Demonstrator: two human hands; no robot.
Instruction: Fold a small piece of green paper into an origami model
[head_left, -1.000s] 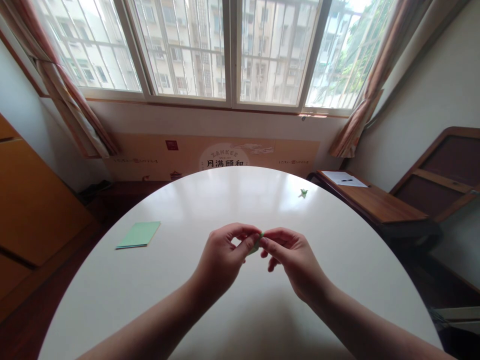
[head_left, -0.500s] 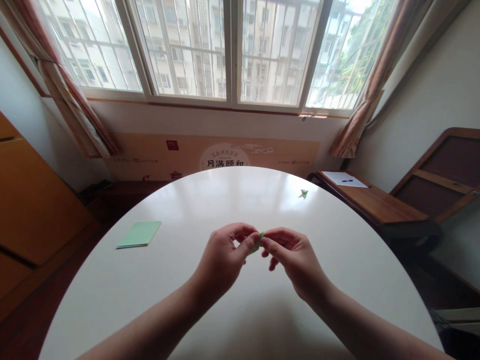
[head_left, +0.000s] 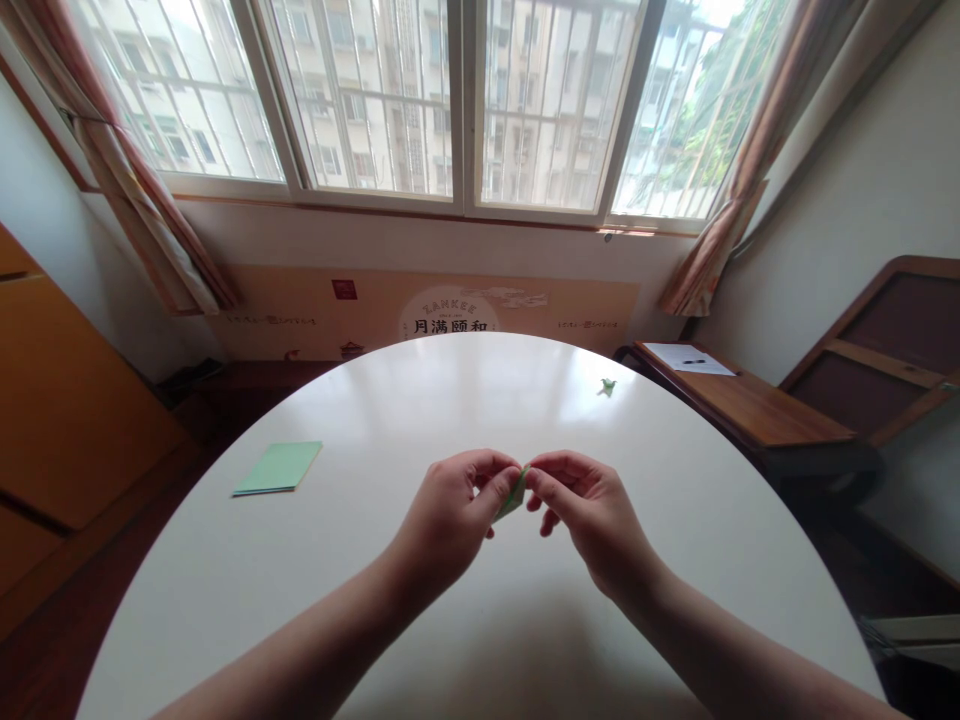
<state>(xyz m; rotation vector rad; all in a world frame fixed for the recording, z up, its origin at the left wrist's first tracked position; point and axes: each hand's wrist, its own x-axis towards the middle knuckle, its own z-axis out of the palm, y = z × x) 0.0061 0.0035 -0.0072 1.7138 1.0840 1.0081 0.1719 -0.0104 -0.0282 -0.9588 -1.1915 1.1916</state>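
Observation:
Between my hands is a small piece of folded green paper (head_left: 511, 499), held up over the white table. My left hand (head_left: 469, 500) pinches it between thumb and fingers and covers much of it. My right hand (head_left: 576, 492) closes thumb and forefinger on its upper right tip; the other fingers curl loosely below. The exact folds are too small to make out. Farther back on the right of the table sits a little green origami figure (head_left: 607, 386), which looks like a bird.
A stack of square green paper (head_left: 277, 468) lies on the left of the round white table (head_left: 420, 390). Beyond the right edge, a wooden bench (head_left: 780, 405) bears a white sheet (head_left: 686, 359) with a dark pen on it. A barred window and curtains are behind.
More of the folded green paper shows below my fingers now. Both hands have shifted very slightly; the paper stack and the small figure have stayed put.

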